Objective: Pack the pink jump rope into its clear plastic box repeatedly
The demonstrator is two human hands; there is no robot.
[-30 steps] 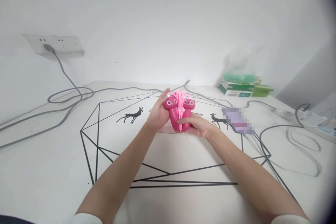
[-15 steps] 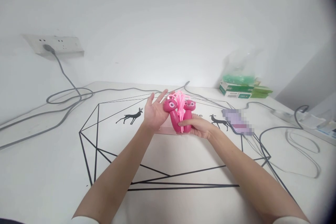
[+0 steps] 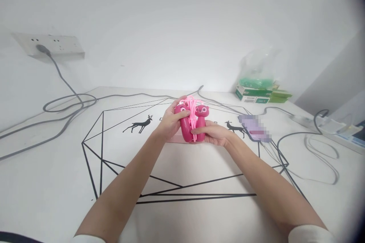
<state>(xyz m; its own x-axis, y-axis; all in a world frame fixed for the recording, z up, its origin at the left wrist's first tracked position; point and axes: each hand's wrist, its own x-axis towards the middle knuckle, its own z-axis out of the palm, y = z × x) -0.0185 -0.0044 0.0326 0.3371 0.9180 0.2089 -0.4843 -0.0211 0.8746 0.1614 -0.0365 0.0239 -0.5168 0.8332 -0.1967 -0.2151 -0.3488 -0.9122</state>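
A glossy deep-pink left handle [image 3: 186, 131], topped with a moulded animal head, is gripped by the left hand [image 3: 170, 123], whose thumb is laid across the front of the head and whose fingers are mostly hidden behind. A matching deep-pink right handle [image 3: 202, 124] is clasped low down by the right hand [image 3: 215, 134], its thumb being pressed over the lower part of a bright pink looped cord [image 3: 193, 122]. The cord is bunched upright between the two handles, and the bundle is held over the middle of a white tabletop [image 3: 182, 220] printed with thin black lines and deer silhouettes [image 3: 140, 123]; whether the surface is touched by it cannot be told. Near its base, a pale pink flat object [image 3: 174, 138] is partly covered. On the right, a purple flat rectangular object [image 3: 247, 122], partly pixelated, is set down. Farther back, green-and-white boxes [image 3: 252, 94] are topped by a clear plastic bag [image 3: 256, 70] with green contents. On the left, a grey cable [image 3: 68, 85] is plugged into a white wall socket [image 3: 68, 45]
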